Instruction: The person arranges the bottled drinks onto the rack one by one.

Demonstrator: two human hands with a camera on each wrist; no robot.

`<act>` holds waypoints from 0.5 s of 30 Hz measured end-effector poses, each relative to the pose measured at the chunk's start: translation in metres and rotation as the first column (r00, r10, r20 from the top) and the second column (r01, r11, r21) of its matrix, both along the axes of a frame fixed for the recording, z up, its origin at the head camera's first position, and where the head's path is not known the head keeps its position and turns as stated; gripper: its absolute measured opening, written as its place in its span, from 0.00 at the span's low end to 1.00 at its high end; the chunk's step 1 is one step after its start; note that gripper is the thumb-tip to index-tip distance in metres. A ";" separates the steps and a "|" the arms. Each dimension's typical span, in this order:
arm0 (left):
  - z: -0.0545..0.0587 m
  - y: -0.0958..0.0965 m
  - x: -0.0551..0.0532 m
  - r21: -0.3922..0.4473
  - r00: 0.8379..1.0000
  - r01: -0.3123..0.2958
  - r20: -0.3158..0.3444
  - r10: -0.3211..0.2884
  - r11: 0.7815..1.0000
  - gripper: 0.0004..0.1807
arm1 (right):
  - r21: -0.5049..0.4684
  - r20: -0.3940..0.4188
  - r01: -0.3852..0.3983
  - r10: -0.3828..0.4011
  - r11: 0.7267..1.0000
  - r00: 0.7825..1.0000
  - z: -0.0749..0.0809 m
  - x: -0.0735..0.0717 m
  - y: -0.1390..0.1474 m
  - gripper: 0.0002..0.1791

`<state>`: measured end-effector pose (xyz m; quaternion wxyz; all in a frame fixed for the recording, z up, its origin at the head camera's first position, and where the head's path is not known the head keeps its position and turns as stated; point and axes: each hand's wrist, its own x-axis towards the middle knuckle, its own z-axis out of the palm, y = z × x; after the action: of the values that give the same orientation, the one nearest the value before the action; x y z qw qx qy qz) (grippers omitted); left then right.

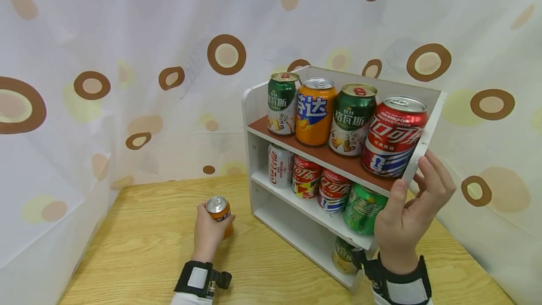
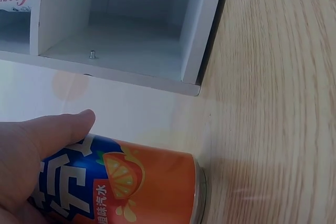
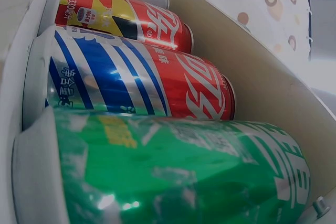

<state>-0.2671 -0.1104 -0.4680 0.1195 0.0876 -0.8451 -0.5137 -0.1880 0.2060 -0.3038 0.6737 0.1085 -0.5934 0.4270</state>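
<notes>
My left hand (image 1: 210,232) grips an orange Fanta can (image 1: 218,204), upright at or just above the table, left of a white shelf (image 1: 292,244). In the left wrist view, the thumb lies along the can's blue label (image 2: 68,182). My right hand (image 1: 410,213) holds the front edge of the shelf's right side panel, thumb at the front and fingers on the outer side. On the brown top tier stand two green cans (image 1: 352,119), an orange Fanta can (image 1: 315,112) and a red cola can (image 1: 394,135).
The middle tier holds a white Coca-Cola can (image 1: 280,166), two red cola cans (image 1: 306,176) and a green can (image 1: 363,211). A green-and-gold can (image 1: 345,255) stands at the bottom tier's right end. A patterned curtain (image 1: 169,36) hangs behind the wooden table (image 1: 139,229).
</notes>
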 end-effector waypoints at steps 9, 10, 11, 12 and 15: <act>-0.001 -0.001 0.001 -0.035 1.000 -0.007 0.008 0.007 0.999 0.39 | 0.001 0.007 0.001 -0.001 1.000 1.000 0.000 0.000 0.001 0.16; -0.001 -0.001 0.001 -0.036 1.000 -0.008 0.010 0.008 0.999 0.39 | 0.002 0.007 0.001 -0.001 1.000 1.000 0.000 0.000 0.001 0.16; -0.001 -0.001 0.001 -0.036 1.000 -0.007 0.010 0.008 0.999 0.39 | 0.001 0.008 0.001 -0.001 1.000 1.000 0.000 0.000 0.001 0.17; -0.001 -0.001 0.001 -0.037 1.000 -0.008 0.011 0.008 0.999 0.39 | 0.001 0.008 0.001 -0.001 1.000 1.000 0.000 0.001 0.001 0.17; -0.001 -0.001 0.001 -0.045 1.000 -0.007 0.015 0.008 0.999 0.39 | 0.000 0.007 0.000 0.000 1.000 1.000 -0.001 0.000 0.001 0.17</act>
<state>-0.2661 -0.1110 -0.4694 0.1170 0.0921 -0.8569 -0.4935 -0.1875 0.2068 -0.3044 0.6715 0.1070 -0.5957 0.4275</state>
